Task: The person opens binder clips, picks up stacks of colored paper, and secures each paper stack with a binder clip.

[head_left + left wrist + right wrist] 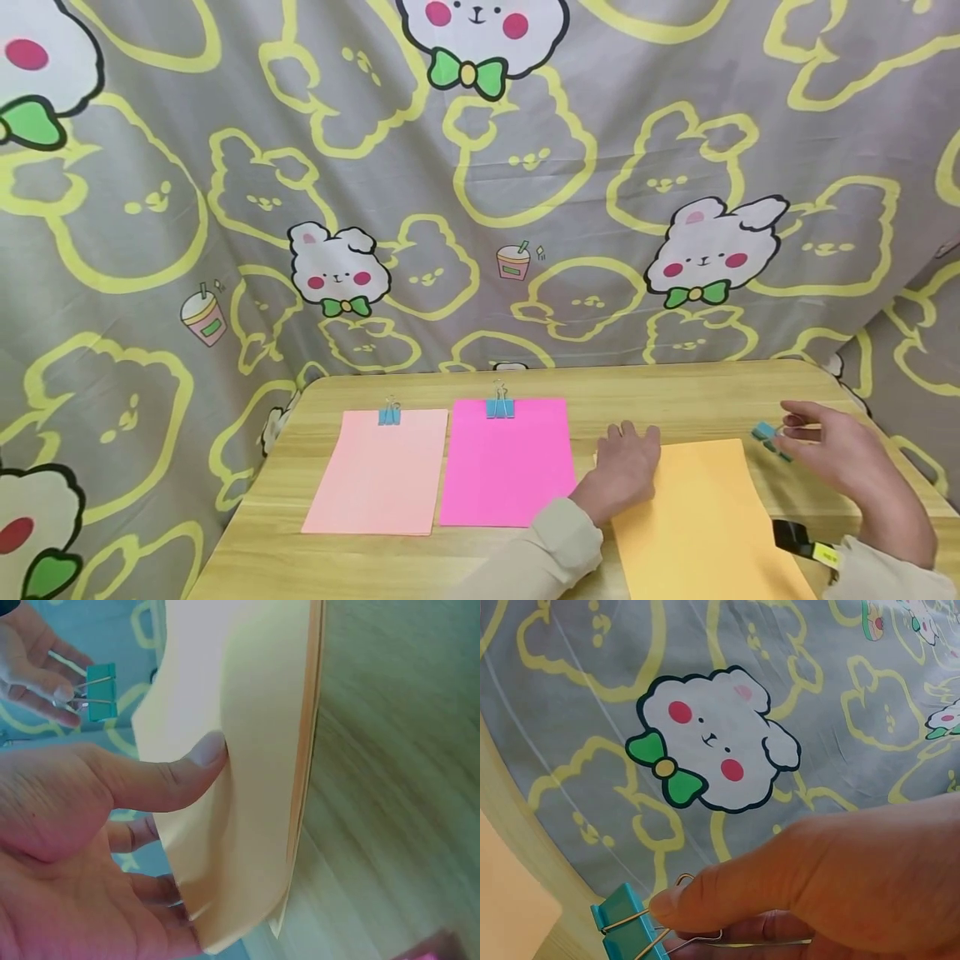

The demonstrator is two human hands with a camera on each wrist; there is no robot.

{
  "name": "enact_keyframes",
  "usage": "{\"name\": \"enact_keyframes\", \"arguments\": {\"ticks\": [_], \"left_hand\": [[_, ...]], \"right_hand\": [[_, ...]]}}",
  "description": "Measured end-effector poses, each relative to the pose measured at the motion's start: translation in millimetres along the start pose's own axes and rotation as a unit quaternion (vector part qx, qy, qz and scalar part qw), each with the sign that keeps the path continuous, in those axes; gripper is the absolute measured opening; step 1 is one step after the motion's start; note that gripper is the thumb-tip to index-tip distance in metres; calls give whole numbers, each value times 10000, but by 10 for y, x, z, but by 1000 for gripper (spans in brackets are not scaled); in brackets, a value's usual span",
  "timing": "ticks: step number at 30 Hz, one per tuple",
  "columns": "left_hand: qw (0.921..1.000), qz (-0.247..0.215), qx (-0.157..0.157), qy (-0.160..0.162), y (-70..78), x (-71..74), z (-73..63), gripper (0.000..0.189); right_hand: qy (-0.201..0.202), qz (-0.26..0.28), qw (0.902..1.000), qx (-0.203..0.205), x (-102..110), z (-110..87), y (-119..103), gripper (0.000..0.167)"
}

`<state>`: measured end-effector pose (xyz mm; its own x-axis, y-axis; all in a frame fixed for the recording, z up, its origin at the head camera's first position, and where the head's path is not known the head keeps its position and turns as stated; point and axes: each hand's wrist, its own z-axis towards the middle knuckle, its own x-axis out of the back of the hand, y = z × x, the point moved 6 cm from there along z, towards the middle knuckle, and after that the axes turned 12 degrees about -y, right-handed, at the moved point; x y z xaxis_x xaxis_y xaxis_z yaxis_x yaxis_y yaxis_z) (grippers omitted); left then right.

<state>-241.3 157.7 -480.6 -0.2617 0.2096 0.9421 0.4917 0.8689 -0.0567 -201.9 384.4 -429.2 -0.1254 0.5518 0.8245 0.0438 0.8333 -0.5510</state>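
Note:
A stack of orange paper lies on the right part of the table. My left hand grips its far left corner, thumb on top and fingers beneath, and the sheets' edges show as a layered side in the left wrist view. Off the stack's far right corner, my right hand holds a teal binder clip by its wire handles, pinched between thumb and fingers. In the right wrist view the clip points away from the fingertips toward the orange paper at the left.
Left of the orange stack lie magenta paper and light pink paper, each with a blue binder clip on its far edge. A patterned curtain hangs behind the wooden table. A black strap is near the right wrist.

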Motion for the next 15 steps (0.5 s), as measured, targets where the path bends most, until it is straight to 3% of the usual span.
{"name": "enact_keyframes", "arguments": {"ticks": [10,15], "left_hand": [[9997,-21,-158,172,25,-4,-39,48],[9998,-108,-150,33,-6,-26,-17,47]], "right_hand": [[-133,11,9999,-63,-5,10,-29,63],[-204,43,9997,-129,-20,4,-31,64]]}}
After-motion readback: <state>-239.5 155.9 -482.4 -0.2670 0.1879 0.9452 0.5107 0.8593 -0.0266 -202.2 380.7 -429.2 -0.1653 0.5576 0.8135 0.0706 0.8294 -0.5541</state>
